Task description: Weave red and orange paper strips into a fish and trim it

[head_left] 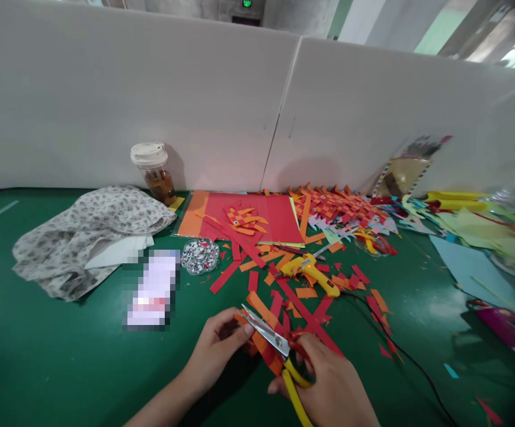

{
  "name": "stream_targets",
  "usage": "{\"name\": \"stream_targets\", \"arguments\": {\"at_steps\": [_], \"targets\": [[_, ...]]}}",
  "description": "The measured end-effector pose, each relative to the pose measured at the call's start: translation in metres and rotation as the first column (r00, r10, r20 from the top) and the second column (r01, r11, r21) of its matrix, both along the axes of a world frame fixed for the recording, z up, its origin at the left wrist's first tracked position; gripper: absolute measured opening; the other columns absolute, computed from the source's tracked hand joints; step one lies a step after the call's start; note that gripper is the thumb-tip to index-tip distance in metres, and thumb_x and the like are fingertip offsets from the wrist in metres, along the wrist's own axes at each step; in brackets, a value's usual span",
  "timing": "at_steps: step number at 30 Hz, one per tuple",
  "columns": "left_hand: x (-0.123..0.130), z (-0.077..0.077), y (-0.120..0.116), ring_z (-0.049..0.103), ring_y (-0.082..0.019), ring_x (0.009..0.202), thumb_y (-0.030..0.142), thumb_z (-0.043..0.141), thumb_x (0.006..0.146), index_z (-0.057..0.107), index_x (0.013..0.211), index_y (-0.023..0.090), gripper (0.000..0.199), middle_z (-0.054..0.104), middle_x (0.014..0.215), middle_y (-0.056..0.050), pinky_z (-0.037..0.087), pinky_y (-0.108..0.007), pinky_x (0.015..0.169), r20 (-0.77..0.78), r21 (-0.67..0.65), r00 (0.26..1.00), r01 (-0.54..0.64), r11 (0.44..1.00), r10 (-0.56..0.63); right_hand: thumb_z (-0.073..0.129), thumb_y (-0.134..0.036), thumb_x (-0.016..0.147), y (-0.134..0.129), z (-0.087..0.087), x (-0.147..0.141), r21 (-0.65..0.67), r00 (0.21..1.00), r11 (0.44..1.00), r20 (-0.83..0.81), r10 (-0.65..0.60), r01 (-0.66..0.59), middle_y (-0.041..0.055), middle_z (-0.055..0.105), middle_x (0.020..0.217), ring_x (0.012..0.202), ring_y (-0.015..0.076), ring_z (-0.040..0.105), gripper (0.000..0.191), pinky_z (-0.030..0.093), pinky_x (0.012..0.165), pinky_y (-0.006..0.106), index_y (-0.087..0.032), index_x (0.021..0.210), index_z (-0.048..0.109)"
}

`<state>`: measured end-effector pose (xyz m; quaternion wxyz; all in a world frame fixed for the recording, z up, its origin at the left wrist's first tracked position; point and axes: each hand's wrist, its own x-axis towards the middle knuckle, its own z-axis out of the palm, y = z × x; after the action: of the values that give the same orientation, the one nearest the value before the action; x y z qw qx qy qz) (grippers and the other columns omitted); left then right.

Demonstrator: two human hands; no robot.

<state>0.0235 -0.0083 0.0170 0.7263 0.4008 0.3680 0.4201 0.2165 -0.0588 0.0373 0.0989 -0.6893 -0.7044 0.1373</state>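
Note:
Near the front of the green table, my left hand (216, 349) pinches an orange and red paper piece (266, 351) between thumb and fingers. My right hand (328, 379) grips scissors (275, 340) with red and yellow handles. Their silver blades are parted and point up and left, over the paper beside my left fingertips. Part of the paper is hidden behind the blades. Loose red and orange paper strips (301, 308) lie just beyond both hands. A yellow glue gun (313, 273) rests among them.
Further back are a lidded cup (154, 172), patterned cloth (92, 234), a phone (154, 290), a dish of googly eyes (200, 256), red sheets (275, 216) and woven paper fish (337, 207). A black cord (399, 347) runs right. A white partition (195, 107) stands behind.

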Motion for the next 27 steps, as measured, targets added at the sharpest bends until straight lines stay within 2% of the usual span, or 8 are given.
{"name": "stream_targets", "arguments": {"at_steps": [8,15,22,27], "targets": [[-0.0003,0.0037,0.0019,0.059,-0.013,0.065,0.034,0.067,0.075,0.067,0.08,0.014,0.021,0.067,0.074,-0.002,0.047,-0.022,0.061,0.013,-0.026,0.999,0.032,0.999,-0.032,0.061,-0.072,0.058,-0.0002,-0.0044,-0.0012,0.053,1.0,0.999,-0.008,0.006,-0.006,0.0004,0.061,0.063,0.053,0.0165,0.059,0.053,0.044,0.045,0.024,-0.022,0.075,0.054],[-0.0057,0.0065,0.0031,0.056,-0.012,0.061,0.041,0.06,0.079,0.067,0.081,0.013,0.028,0.065,0.072,-0.003,0.044,-0.02,0.057,-0.134,0.048,0.99,0.043,0.998,-0.037,0.063,-0.069,0.059,-0.0003,-0.0051,-0.0001,0.099,1.0,0.995,-0.007,0.005,-0.004,0.0019,0.063,0.064,0.054,0.0166,0.06,0.051,0.045,0.047,0.024,-0.021,0.076,0.056],[-0.0025,0.0001,0.0002,0.055,-0.012,0.061,0.038,0.051,0.087,0.064,0.082,0.014,0.028,0.06,0.066,-0.001,0.043,-0.02,0.058,-0.143,0.106,0.988,0.065,0.992,-0.05,0.067,-0.061,0.059,-0.0031,-0.0034,-0.0027,0.009,1.0,1.0,-0.023,-0.017,0.017,-0.0012,0.061,0.059,0.047,0.0141,0.056,0.043,0.041,0.042,0.022,-0.022,0.072,0.054],[0.003,0.0019,-0.0018,0.055,-0.01,0.06,0.037,0.053,0.085,0.065,0.082,0.015,0.025,0.059,0.065,0.0,0.042,-0.019,0.056,-0.12,0.094,0.991,0.062,0.994,-0.05,0.065,-0.058,0.062,-0.0018,0.0012,-0.0051,0.0,1.0,1.0,-0.028,-0.012,0.012,0.0,0.063,0.061,0.05,0.0155,0.058,0.04,0.041,0.043,0.023,-0.022,0.074,0.053]]}}
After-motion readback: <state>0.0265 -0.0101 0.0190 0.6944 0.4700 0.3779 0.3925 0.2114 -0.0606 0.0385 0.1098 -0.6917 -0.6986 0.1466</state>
